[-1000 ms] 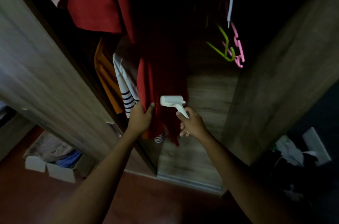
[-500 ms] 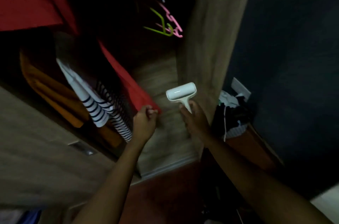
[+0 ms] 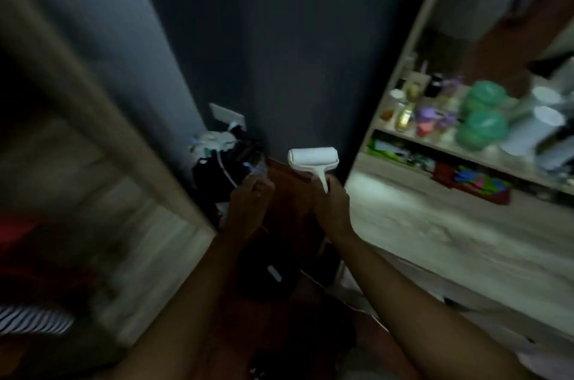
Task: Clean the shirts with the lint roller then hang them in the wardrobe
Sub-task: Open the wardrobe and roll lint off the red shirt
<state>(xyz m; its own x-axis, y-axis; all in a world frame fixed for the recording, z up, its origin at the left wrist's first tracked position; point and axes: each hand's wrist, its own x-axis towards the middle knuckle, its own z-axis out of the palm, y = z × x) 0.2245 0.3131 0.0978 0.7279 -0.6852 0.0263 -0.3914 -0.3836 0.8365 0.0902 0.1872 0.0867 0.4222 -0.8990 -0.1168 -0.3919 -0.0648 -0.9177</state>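
Holding lint roller [image 3: 313,159] upright by handle, right hand [image 3: 330,208] fingers wrapped tight. Left hand [image 3: 248,205] curled loosely, seemingly empty; blur hides detail. Likely between shirts; next move: fetch 1 uncleaned shirt, none clearly visible here.

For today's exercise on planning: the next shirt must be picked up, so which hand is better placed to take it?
Probably the left hand: it is loosely closed and seems to hold nothing, though blur leaves that uncertain. The right hand grips the lint roller.
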